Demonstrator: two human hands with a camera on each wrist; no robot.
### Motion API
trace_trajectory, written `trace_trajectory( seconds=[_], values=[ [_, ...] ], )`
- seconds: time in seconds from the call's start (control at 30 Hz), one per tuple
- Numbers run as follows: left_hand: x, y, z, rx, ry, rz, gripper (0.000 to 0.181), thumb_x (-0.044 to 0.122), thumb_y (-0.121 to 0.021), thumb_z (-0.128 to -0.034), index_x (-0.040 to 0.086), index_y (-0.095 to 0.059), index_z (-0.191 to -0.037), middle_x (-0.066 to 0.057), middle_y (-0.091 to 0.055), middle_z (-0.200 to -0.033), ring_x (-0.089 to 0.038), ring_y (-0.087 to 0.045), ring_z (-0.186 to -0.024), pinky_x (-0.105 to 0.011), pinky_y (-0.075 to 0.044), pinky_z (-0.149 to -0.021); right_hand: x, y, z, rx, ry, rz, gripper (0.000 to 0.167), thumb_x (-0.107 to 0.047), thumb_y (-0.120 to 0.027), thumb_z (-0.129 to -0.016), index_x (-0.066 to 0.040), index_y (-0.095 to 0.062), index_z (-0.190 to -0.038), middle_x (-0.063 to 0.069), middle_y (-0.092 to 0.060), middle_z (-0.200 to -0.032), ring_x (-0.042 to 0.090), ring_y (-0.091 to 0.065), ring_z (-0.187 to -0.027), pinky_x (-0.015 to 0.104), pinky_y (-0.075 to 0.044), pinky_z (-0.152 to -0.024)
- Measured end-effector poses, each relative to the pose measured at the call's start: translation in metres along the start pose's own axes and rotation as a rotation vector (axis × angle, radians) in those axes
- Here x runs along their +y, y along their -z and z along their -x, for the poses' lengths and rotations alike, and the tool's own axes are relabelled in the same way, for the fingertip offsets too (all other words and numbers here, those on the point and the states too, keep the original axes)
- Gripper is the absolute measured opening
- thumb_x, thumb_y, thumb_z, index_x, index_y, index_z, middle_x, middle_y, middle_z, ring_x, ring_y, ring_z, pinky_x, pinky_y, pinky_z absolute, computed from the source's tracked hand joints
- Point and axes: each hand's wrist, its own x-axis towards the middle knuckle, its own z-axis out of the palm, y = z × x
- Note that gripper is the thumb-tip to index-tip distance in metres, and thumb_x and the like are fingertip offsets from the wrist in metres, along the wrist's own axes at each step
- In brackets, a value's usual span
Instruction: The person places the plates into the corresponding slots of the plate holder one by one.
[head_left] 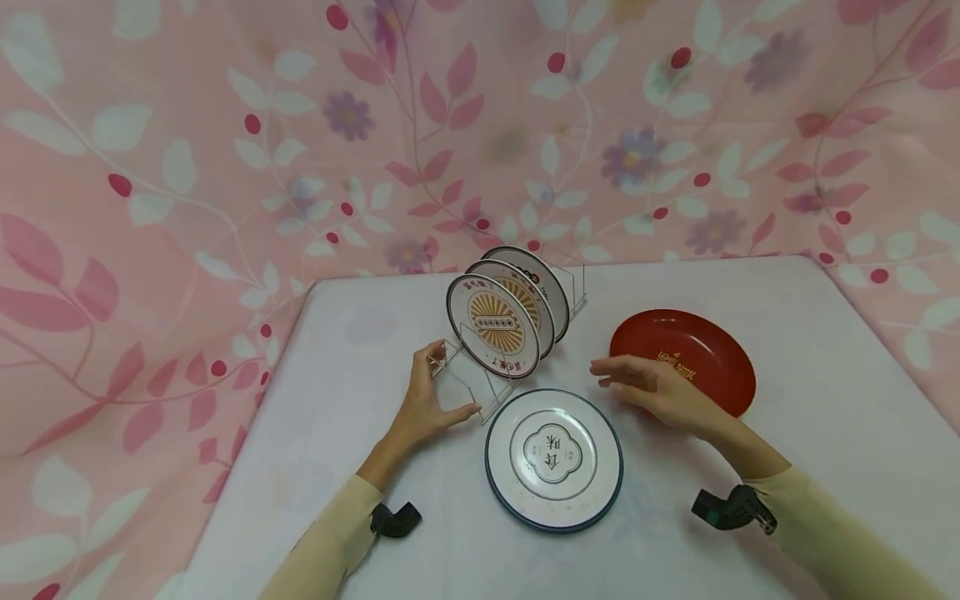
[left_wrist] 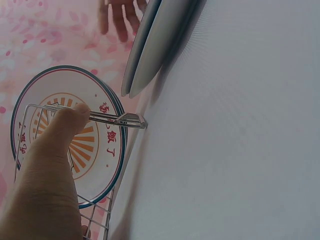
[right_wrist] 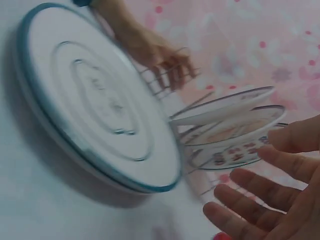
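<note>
A wire rack (head_left: 491, 392) holds several upright plates; the front one (head_left: 483, 321) has an orange sunburst and red characters. My left hand (head_left: 426, 408) grips the rack's near left end between thumb and fingers; in the left wrist view the thumb lies over the wire (left_wrist: 102, 118). Right of the rack, my right hand (head_left: 660, 392) hovers with nothing in it, above the near left part of a red oval plate (head_left: 712, 358). In the right wrist view its fingers (right_wrist: 255, 200) are spread. A white blue-rimmed plate (head_left: 553, 458) lies between the hands.
The plates and rack stand on a white-covered table (head_left: 360, 333). In the right wrist view the blue-rimmed edge (right_wrist: 90, 155) looks doubled. A pink floral cloth (head_left: 495, 142) hangs behind and to the left of the table.
</note>
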Motion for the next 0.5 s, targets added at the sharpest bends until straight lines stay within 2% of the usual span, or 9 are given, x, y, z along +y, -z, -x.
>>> trace_trajectory(
  seconds=[0.1,0.23,0.37,0.5],
  values=[
    [0.000,0.000,0.000,-0.006,0.002,0.003,0.113,0.032,-0.089,-0.0640,0.002,-0.020,-0.148,-0.028,-0.037,-0.138,-0.033,-0.038,-0.133,-0.053,-0.035,-0.111,0.011,-0.012,0.004,-0.073,-0.060,-0.024,0.048,-0.015,-0.061,-0.096,-0.003,-0.048,-0.141,0.022,-0.055,-0.137,0.039,-0.058,-0.121,0.030,-0.057,-0.088],
    [0.000,0.000,0.000,-0.009,0.015,0.005,0.112,0.031,-0.089,-0.0640,0.003,-0.020,-0.148,-0.027,-0.037,-0.138,-0.031,-0.038,-0.133,-0.052,-0.035,-0.112,0.019,-0.026,0.005,-0.110,-0.136,-0.036,0.056,-0.019,-0.066,-0.093,-0.004,-0.046,-0.143,0.022,-0.054,-0.137,0.035,-0.059,-0.113,0.028,-0.058,-0.080],
    [0.001,0.001,0.000,-0.006,0.019,0.006,0.112,0.031,-0.089,-0.0637,0.003,-0.020,-0.148,-0.027,-0.037,-0.138,-0.030,-0.037,-0.134,-0.051,-0.034,-0.112,0.023,-0.038,0.002,-0.067,-0.157,0.028,0.058,-0.022,-0.071,-0.089,-0.006,-0.050,-0.141,0.017,-0.059,-0.129,0.023,-0.056,-0.098,0.023,-0.055,-0.075],
    [0.001,0.001,0.000,-0.005,0.010,0.006,0.112,0.032,-0.089,-0.0636,0.003,-0.021,-0.148,-0.027,-0.037,-0.138,-0.030,-0.038,-0.134,-0.051,-0.034,-0.112,0.026,-0.046,0.001,-0.017,-0.165,0.077,0.057,-0.018,-0.072,-0.088,-0.007,-0.051,-0.140,0.012,-0.062,-0.118,0.021,-0.052,-0.092,0.022,-0.051,-0.071]
  ],
)
